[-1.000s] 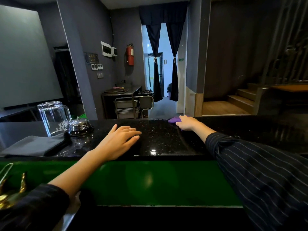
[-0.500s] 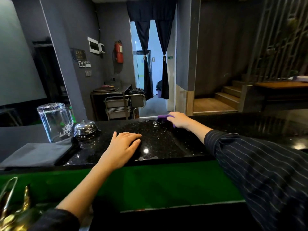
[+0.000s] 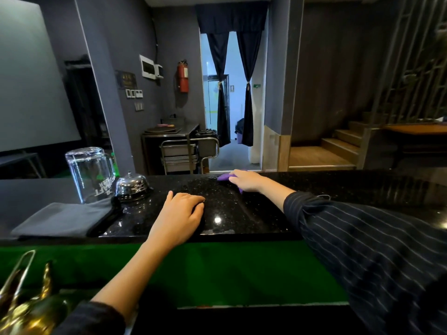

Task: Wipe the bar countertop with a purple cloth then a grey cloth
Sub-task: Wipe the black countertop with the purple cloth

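Now purple cloth (image 3: 223,177) at countertop (image 3: 350,186) far edge.

dim interior. main light enters through the bright doorway (image 3: 229,105) at the far wall. small point glare on the polished countertop (image 3: 242,213). wide-angle bending at the edges. brass object (image 3: 26,310) at lower left is blurred.

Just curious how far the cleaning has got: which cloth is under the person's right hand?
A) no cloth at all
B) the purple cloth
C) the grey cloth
B: the right hand presses the purple cloth near the far edge of the countertop, while the grey cloth lies folded beside the glass mug.
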